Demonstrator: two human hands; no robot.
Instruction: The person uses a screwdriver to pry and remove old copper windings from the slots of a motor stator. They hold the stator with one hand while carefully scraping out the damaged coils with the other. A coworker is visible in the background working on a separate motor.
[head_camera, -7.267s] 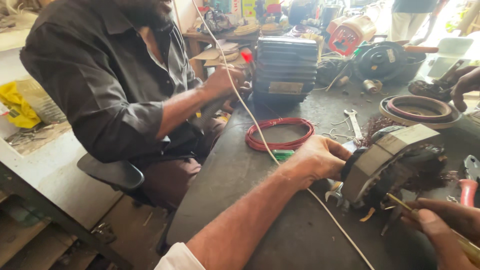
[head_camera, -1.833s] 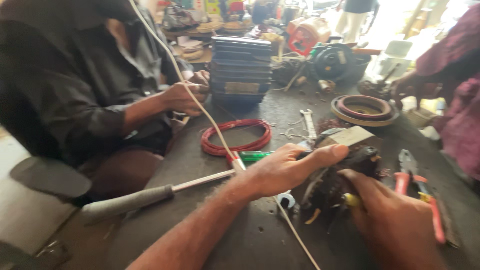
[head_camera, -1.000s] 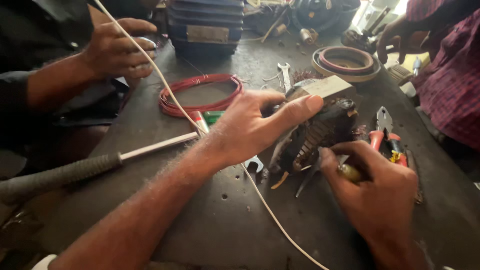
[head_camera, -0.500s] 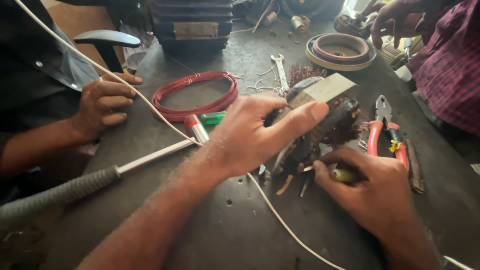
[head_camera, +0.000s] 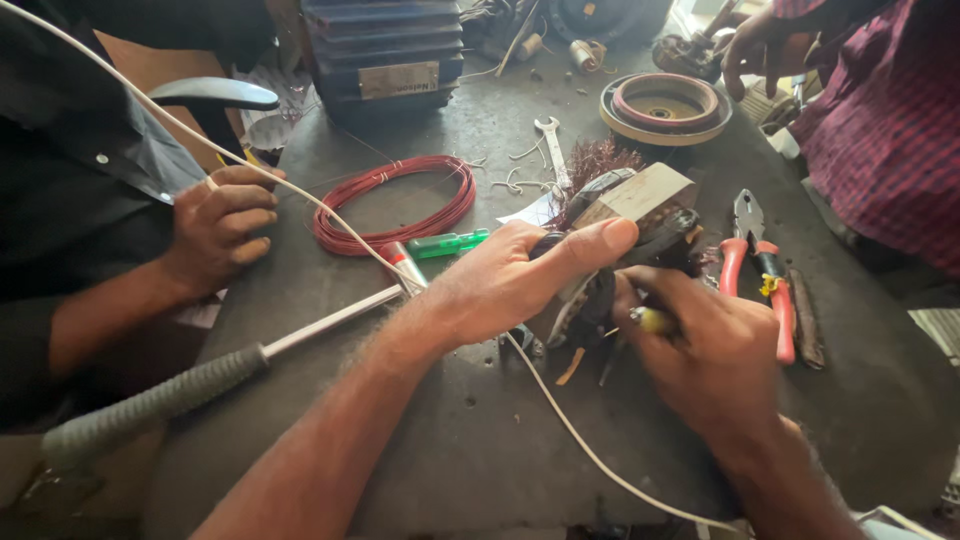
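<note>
My left hand (head_camera: 520, 280) grips a motor stator (head_camera: 630, 215), a grey metal block with dark copper windings, and holds it tilted on the dark workbench (head_camera: 470, 440). My right hand (head_camera: 705, 350) is closed around a small tool with a yellow handle (head_camera: 650, 320), its tip pushed into the stator's windings. The tool's working end is hidden behind my fingers and the coil.
A red wire coil (head_camera: 395, 205), a green screwdriver (head_camera: 447, 243), a spanner (head_camera: 551, 145) and red pliers (head_camera: 760, 275) lie nearby. A long tool with a grey grip (head_camera: 170, 395) crosses at left. A white cord (head_camera: 300, 200) runs diagonally. A person's hand (head_camera: 225, 215) rests at left; another person in a plaid shirt (head_camera: 880, 110) stands at right.
The view has dropped closer to the bench. My left hand stays clamped on the stator while my right hand has worked the yellow-handled tool in nearer. The person's hand at left moved back.
</note>
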